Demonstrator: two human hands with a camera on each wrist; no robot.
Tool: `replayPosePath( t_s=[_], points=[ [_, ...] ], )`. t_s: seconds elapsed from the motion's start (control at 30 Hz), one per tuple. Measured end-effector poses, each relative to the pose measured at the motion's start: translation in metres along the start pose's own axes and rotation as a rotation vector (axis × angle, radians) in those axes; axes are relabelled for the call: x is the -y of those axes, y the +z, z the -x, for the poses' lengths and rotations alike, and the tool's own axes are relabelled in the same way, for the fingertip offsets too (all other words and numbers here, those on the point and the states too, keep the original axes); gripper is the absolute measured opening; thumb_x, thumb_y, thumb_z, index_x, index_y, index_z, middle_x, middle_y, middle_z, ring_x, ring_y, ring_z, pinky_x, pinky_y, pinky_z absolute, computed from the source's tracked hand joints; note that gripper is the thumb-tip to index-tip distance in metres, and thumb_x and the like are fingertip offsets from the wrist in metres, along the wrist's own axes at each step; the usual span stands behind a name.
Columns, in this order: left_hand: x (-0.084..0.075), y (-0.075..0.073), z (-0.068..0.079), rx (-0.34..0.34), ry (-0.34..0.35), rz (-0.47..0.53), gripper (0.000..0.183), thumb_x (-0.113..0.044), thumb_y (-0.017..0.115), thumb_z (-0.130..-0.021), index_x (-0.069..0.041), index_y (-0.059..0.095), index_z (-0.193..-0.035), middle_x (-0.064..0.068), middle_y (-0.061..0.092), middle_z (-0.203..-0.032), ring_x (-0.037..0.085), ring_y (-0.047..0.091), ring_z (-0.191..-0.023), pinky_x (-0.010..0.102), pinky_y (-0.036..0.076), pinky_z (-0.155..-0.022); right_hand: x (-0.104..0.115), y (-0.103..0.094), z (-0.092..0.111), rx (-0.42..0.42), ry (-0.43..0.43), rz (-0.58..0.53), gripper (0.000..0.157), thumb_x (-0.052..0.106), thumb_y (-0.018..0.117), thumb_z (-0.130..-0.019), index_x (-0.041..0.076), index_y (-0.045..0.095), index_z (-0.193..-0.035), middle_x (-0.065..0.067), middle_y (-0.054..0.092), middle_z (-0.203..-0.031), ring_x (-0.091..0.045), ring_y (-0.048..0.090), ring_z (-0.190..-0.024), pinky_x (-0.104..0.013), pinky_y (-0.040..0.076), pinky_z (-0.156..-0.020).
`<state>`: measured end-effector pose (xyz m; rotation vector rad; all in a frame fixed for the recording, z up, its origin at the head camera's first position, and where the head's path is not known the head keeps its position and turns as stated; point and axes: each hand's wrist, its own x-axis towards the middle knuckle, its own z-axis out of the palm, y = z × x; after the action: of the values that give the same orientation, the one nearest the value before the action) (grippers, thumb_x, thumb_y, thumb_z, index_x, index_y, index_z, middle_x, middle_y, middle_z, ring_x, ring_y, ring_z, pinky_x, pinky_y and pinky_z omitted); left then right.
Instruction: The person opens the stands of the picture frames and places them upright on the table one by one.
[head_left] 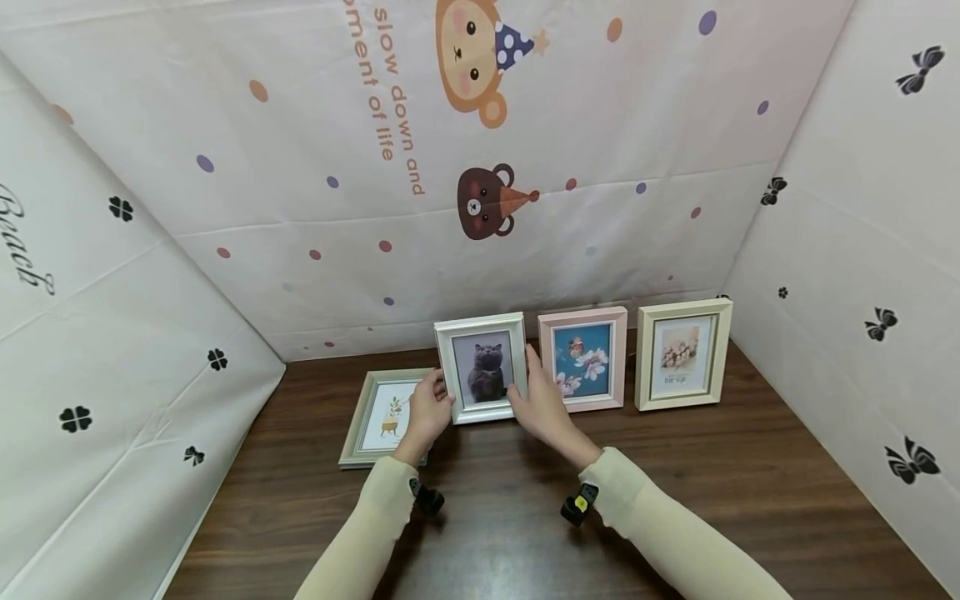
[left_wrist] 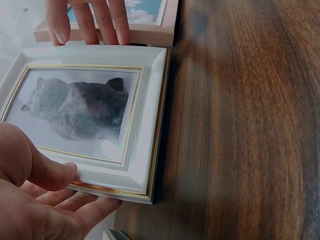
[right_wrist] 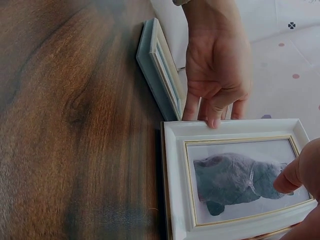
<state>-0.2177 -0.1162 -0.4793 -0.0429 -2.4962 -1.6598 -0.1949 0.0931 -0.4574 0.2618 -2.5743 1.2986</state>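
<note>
A white picture frame (head_left: 487,367) with a thin gold inner line and a photo of a grey cat stands upright on the table, leaning slightly back. My left hand (head_left: 429,410) grips its left edge, thumb on the front and fingers behind, as the left wrist view shows. On the opposite edge, my right hand (head_left: 543,407) holds it with the thumb over the front. To the right is a pink picture frame (head_left: 619,358) with a flower picture, close beside my right fingers. Partly covered by my left hand, a pale green picture frame (head_left: 363,417) lies to the left.
A cream picture frame (head_left: 724,354) with a flower-bunch print stands farther right. Behind the row rises a white printed cloth wall (head_left: 300,217), with more cloth at both sides. The dark wooden table (head_left: 495,517) stretches toward me.
</note>
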Motion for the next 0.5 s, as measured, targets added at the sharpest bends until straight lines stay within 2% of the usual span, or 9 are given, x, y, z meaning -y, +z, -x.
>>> replayPosePath(
  t_s=[0.23,0.5],
  points=[
    [0.0017,0.003,-0.0023,0.01,-0.001,0.001,0.051,0.014,0.058,-0.093,0.009,0.05,-0.143,0.032,0.062,-0.131,0.042,0.062,-0.123,0.048,0.053,-0.1,-0.0031,0.0023,0.0007,-0.004,-0.008,-0.021,0.082,0.01,0.065,-0.095,-0.004,0.019,-0.161,-0.029,0.034,-0.16,-0.046,0.041,-0.141,-0.062,0.037,-0.112],
    [0.0007,0.0046,-0.004,0.004,0.007,0.004,0.05,0.015,0.058,-0.092,0.01,0.052,-0.142,0.031,0.063,-0.13,0.041,0.062,-0.123,0.047,0.053,-0.1,0.0008,0.0028,0.0041,-0.003,0.012,-0.027,0.083,0.009,0.064,-0.095,-0.003,0.015,-0.161,-0.029,0.031,-0.161,-0.047,0.041,-0.141,-0.061,0.039,-0.111]
  ],
)
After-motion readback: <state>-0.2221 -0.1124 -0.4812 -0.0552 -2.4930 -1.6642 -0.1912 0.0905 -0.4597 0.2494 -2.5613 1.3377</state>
